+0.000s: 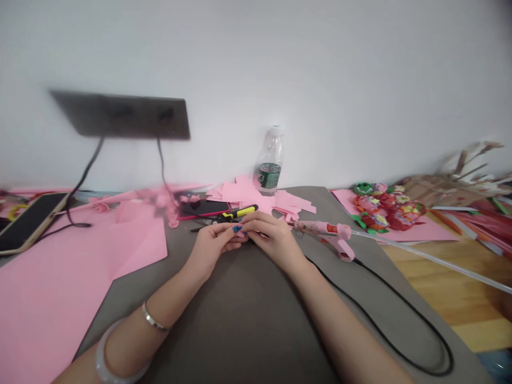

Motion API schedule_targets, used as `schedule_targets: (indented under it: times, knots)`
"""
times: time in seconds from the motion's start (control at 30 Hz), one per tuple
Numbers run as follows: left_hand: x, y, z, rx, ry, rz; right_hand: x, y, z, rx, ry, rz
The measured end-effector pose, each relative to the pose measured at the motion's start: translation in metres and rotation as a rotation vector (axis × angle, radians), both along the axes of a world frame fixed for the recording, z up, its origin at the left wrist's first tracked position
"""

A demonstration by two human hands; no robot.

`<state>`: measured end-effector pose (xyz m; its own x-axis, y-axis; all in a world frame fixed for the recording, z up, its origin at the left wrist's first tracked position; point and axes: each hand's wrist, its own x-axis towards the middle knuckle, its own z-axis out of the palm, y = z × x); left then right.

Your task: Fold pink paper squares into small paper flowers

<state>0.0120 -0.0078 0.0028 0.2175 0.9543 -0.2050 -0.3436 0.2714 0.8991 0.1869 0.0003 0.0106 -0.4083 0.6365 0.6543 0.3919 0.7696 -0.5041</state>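
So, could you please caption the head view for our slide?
Left hand and right hand hold pink paper beside a glue gun.

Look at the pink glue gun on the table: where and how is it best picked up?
Probably best by the handle of the glue gun, coming from the near right with the right hand. The handle juts toward the person, while the front end points left, beside that hand. Mind the black cord running from the handle.
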Motion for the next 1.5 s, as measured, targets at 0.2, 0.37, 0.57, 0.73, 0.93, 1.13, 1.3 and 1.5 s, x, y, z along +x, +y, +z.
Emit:
schedule_targets:
  times: [0.2, 0.37, 0.57, 0.73, 0.93, 1.13, 1.3, 1.5]
  knots:
    - [-0.001, 0.0, 0.002, 0.019, -0.038, 0.004, -0.002, -0.002, 0.001, -0.052, 0.104, -0.008]
    - [-0.001, 0.001, 0.002, 0.02, -0.078, 0.002, -0.002, -0.002, 0.003, -0.101, 0.161, 0.025]
    - [-0.002, 0.003, 0.002, 0.007, -0.073, 0.019, -0.002, -0.006, 0.009, -0.11, 0.161, 0.081]
    - [-0.003, 0.003, 0.0, 0.103, 0.013, 0.041, -0.005, -0.008, 0.01, -0.307, 0.34, 0.003]
    - [-0.003, 0.001, -0.002, 0.311, 0.181, 0.096, -0.009, -0.002, 0.0, -0.649, 0.437, -0.077]
    - [-0.004, 0.002, -0.002, 0.455, 0.273, 0.148, -0.009, -0.003, 0.003, -0.722, 0.458, 0.031]
    - [-0.003, 0.001, 0.0, 0.421, 0.272, 0.131, -0.007, -0.006, 0.006, -0.591, 0.349, -0.007]
    - [-0.002, -0.001, 0.004, 0.357, 0.208, 0.088, -0.007, -0.007, 0.008, -0.477, 0.277, -0.047]
